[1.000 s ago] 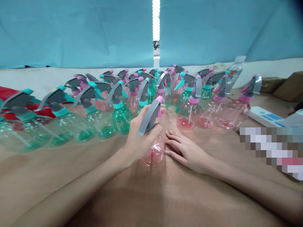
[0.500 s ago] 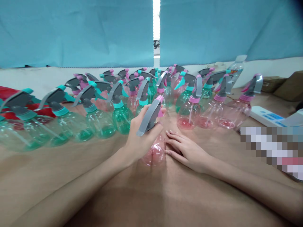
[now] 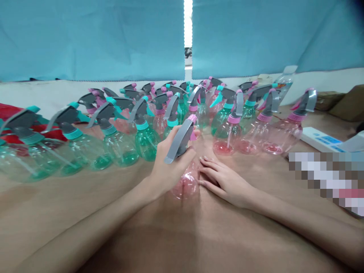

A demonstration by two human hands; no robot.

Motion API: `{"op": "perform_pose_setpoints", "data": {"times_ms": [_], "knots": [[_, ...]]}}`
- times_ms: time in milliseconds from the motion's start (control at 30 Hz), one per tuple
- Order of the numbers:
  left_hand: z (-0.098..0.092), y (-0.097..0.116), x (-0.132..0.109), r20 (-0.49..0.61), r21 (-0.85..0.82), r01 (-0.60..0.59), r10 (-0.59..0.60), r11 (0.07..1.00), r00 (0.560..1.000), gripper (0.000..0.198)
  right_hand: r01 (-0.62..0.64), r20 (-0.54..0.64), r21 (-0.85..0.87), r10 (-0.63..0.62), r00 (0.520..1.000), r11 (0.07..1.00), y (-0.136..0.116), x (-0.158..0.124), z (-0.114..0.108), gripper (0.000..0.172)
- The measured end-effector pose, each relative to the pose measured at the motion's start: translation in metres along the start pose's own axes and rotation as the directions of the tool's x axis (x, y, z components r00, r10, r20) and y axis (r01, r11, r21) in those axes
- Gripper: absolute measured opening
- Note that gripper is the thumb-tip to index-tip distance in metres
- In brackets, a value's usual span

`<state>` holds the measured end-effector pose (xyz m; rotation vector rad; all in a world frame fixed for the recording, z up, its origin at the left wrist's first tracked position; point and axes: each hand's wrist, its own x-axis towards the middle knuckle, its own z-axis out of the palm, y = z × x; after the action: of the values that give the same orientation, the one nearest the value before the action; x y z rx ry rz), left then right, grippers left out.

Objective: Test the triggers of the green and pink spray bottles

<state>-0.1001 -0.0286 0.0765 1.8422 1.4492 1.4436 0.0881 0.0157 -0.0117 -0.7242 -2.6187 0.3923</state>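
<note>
In the middle of the table a clear pink spray bottle (image 3: 185,185) stands upright, topped by a grey trigger head with a pink nozzle. My left hand (image 3: 167,167) is wrapped round its neck, just under the head; some of the fingers are hidden behind it. My right hand (image 3: 224,182) lies flat on the table to the right, fingers stretched out, with the fingertips close to the bottle's side. Whether they touch it I cannot tell. Just behind my left hand is a green spray bottle (image 3: 148,142) with a turquoise collar.
Green spray bottles (image 3: 122,149) line the left side. Several pink spray bottles (image 3: 227,140) stand right of centre, with more of both colours behind. A white device (image 3: 321,139), a plastic water bottle (image 3: 284,85) and brown boxes (image 3: 348,104) are at the right. Red material (image 3: 11,112) lies far left.
</note>
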Motion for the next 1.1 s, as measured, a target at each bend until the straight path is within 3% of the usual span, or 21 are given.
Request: {"op": "perform_pose_setpoints", "data": {"times_ms": [367, 533, 833, 1100], "knots": [[-0.001, 0.000, 0.001, 0.020, -0.001, -0.031, 0.031, 1.000, 0.999, 0.029, -0.001, 0.003, 0.006, 0.001, 1.000, 1.000, 0.001, 0.000, 0.001, 0.045], [-0.007, 0.003, 0.004, 0.085, -0.042, -0.030, 0.034, 0.999, 0.996, 0.020, -0.010, 0.007, 0.002, 0.010, 1.000, 1.000, 0.000, 0.000, 0.000, 0.048], [-0.010, 0.003, 0.004, 0.099, -0.073, -0.083, 0.090, 0.994, 0.991, 0.014, -0.004, 0.000, -0.004, 0.004, 1.000, 1.000, 0.000, -0.001, 0.000, 0.047], [-0.009, 0.002, 0.002, 0.097, -0.062, -0.021, 0.027, 0.998, 0.995, 0.015, -0.005, 0.003, -0.019, 0.005, 1.000, 1.000, 0.001, -0.001, 0.001, 0.048]]}}
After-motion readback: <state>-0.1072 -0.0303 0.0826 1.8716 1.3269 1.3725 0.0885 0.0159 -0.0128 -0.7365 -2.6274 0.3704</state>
